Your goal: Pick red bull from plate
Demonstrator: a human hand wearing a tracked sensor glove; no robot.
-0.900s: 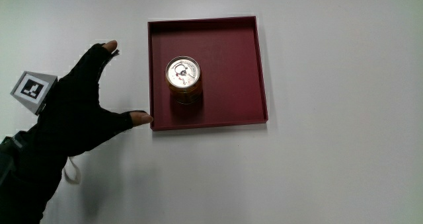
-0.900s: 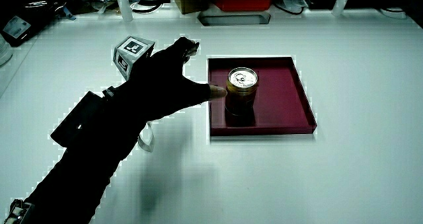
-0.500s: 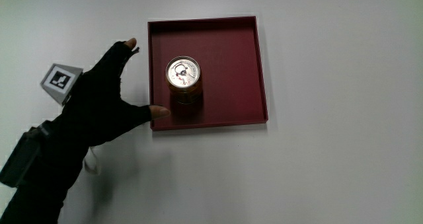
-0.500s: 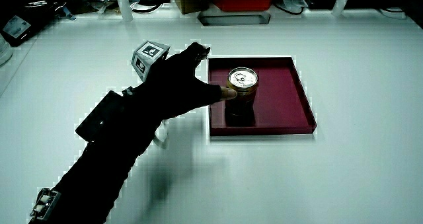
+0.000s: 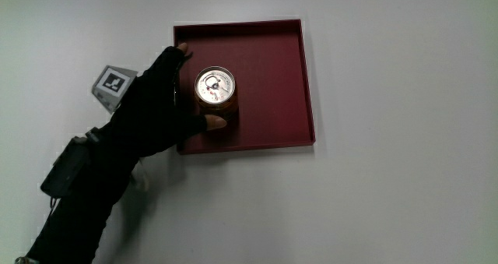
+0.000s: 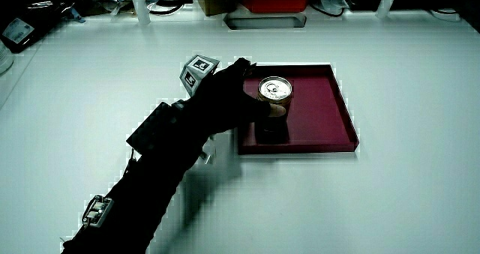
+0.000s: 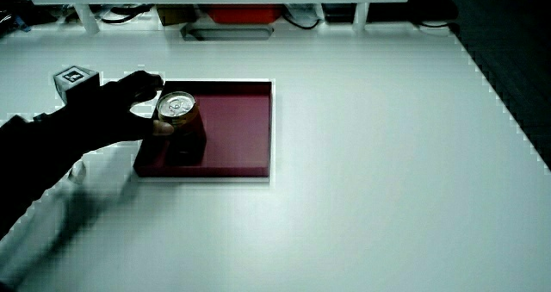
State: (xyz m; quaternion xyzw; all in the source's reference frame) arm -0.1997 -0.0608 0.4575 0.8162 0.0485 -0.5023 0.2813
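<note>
I'm reaching my hand [image 5: 152,112] around the red bull [image 5: 215,90] on the plate [image 5: 272,77]; fingers [image 5: 173,61] apart, not clamped yet. Next: I'm closing, then lifting.

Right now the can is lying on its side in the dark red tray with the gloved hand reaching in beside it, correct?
Not quite. The can is standing upright, not lying on its side: the main view shows its round top with the pull tab facing up, and a side view shows it upright. The rest holds: it is in the dark red tray, and the hand reaches in beside it.
</note>
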